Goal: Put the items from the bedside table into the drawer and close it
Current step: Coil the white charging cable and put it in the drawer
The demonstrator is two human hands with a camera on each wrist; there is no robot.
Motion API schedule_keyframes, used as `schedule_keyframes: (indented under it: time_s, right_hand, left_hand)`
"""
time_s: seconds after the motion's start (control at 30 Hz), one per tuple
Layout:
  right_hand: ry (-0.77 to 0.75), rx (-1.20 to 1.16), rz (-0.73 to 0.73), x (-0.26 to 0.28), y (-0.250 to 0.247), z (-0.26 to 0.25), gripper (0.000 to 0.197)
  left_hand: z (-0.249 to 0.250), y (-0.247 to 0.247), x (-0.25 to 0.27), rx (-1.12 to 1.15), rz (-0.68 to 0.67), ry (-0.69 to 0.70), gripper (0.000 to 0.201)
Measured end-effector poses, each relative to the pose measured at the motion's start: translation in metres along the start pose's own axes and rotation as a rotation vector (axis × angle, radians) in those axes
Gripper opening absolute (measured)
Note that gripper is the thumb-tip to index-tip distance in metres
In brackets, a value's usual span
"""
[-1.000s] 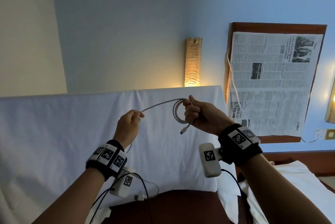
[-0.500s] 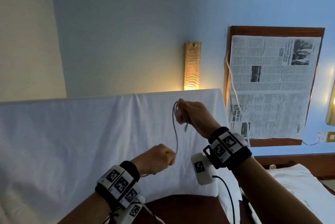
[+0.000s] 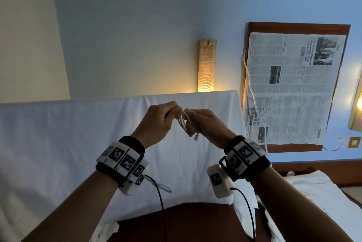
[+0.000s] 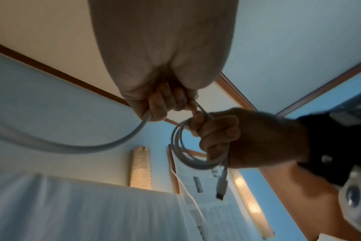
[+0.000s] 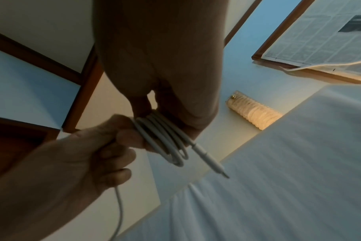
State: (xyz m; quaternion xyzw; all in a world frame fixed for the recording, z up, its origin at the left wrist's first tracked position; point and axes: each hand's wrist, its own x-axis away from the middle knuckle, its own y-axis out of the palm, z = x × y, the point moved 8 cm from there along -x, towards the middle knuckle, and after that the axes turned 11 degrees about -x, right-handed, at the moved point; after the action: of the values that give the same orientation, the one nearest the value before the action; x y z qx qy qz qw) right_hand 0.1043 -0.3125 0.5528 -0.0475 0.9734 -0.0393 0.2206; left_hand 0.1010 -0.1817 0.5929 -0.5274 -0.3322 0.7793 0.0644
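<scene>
Above the bed, both hands grip the coiled white cable.

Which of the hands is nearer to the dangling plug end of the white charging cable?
Right. The right hand grips the coiled white charging cable, and the plug end hangs just below its fingers. The left hand holds the loose strand on the coil's far side.

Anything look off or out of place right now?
One oddity: a newspaper covers the wooden-framed panel on the wall, with a white cord trailing across it. The white cable is neatly coiled between both hands.
</scene>
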Motion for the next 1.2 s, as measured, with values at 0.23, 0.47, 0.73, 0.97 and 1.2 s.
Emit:
schedule_keyframes:
  time_s: [0.23,0.47,0.73,0.97,1.2]
  right_hand:
    - [0.152,-0.336,-0.079,0.005,0.019,0.002,0.035]
    - [0.253,-0.575,-0.162,0.010,0.032,0.000,0.037]
    - [0.294,-0.699,-0.235,0.012,0.041,0.001,0.032]
    - [0.316,-0.982,-0.040,0.003,0.019,0.003,0.034]
    - [0.116,-1.044,0.172,-0.014,-0.045,-0.019,0.026]
  left_hand:
    - [-0.036,0.026,0.006,0.258,-0.141,-0.284,0.027]
    - [-0.037,0.034,0.010,0.503,-0.182,-0.427,0.059]
    - [-0.036,0.033,0.012,0.558,-0.107,-0.410,0.041]
    - [-0.058,0.047,0.030,0.595,-0.185,-0.460,0.029]
    - [-0.099,0.061,0.079,0.631,-0.239,-0.644,0.025]
